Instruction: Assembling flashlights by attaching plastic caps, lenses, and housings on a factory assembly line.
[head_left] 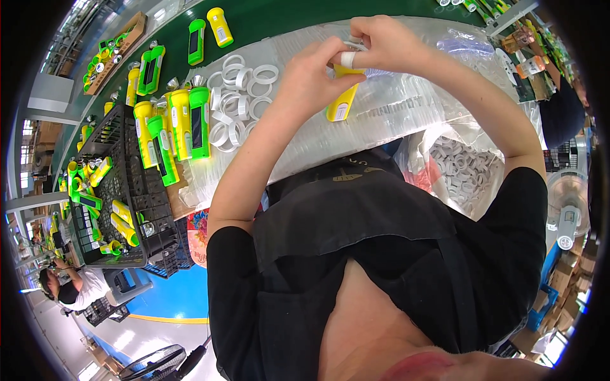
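My left hand (316,75) is closed around a yellow flashlight (342,105), its lower end pointing down toward the plastic-covered bench. My right hand (389,46) meets it at the upper end, fingers pinched on a white ring (357,46). A white band (347,60) also shows at the right fingers; whether it is a ring or a finger wrap I cannot tell. The fingers partly hide the flashlight's upper end. Left of my hands lies a loose pile of white rings (243,82). Beyond it, several yellow and green flashlights (181,124) stand close together.
A black crate (138,190) of flashlights is at the left. Two flashlights lie on the green surface (267,22) at the back. A bag of white rings (467,174) sits beside my right arm. Clear plastic bags (467,46) lie at the right back.
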